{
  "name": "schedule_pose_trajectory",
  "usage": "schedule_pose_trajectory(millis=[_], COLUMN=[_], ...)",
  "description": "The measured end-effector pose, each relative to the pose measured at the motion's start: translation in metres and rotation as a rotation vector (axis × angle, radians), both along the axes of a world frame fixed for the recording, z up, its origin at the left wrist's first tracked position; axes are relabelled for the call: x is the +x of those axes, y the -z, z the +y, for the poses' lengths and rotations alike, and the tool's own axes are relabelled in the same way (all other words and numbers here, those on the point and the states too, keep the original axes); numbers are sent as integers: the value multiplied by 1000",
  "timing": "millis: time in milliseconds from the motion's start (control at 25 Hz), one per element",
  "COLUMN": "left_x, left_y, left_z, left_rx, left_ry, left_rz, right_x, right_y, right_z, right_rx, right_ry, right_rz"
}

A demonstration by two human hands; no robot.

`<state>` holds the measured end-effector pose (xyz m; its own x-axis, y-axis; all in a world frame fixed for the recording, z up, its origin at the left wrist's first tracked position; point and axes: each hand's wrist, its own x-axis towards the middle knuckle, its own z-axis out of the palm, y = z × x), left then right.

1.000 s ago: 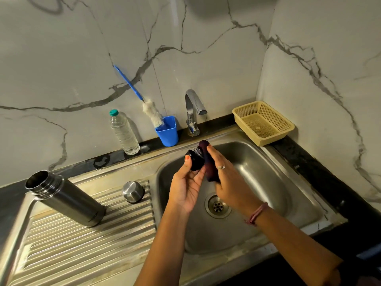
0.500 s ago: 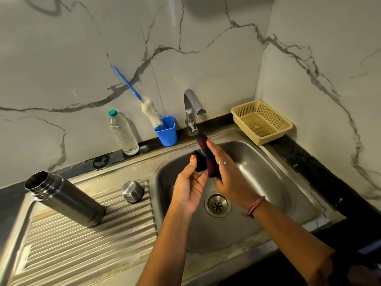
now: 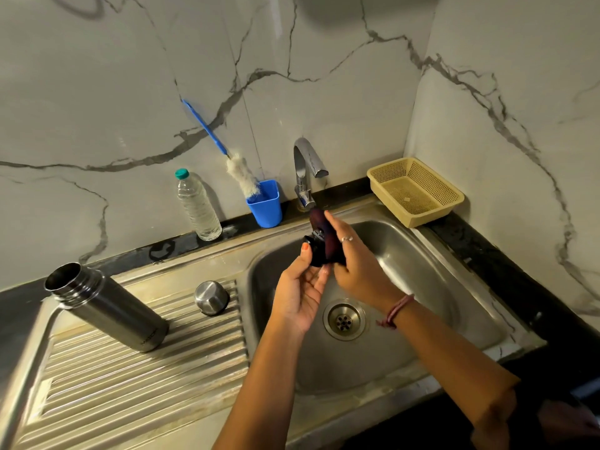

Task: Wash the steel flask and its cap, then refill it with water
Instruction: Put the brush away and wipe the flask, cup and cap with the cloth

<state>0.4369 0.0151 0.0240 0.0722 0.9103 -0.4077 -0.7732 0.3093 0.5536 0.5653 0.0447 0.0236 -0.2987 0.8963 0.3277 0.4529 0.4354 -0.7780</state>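
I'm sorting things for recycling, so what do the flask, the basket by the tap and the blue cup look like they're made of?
The flask looks like brushed stainless steel: grey metallic sheen with soft reflections. The basket seems to be beige plastic, moulded in a fine mesh. The blue cup looks like smooth, matte plastic, uniform in colour.

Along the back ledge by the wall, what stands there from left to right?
Plastic water bottle → blue cup holding the bottle brush → tap → yellow basket.
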Motion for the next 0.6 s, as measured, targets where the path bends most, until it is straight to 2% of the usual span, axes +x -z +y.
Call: schedule_pose_trajectory(millis=[160,240,400,600], left_x=[-1,-2,1,0], left_y=[1,-2,-7,-10], left_z=[4,4,1,9], left_rx=[26,29,20,77], left_ry=[-76,-102,-105,-96], left_rz=[-18,-50,-41,-20], right_x=[-8,-5,2,-23], right_y=[-6,8,15,3], right_z=[-4,-15,-6,-20], right_rx=[255,305,31,19], right_ry=[-2,14,29,101], right_rz=[-317,-372,-133,6])
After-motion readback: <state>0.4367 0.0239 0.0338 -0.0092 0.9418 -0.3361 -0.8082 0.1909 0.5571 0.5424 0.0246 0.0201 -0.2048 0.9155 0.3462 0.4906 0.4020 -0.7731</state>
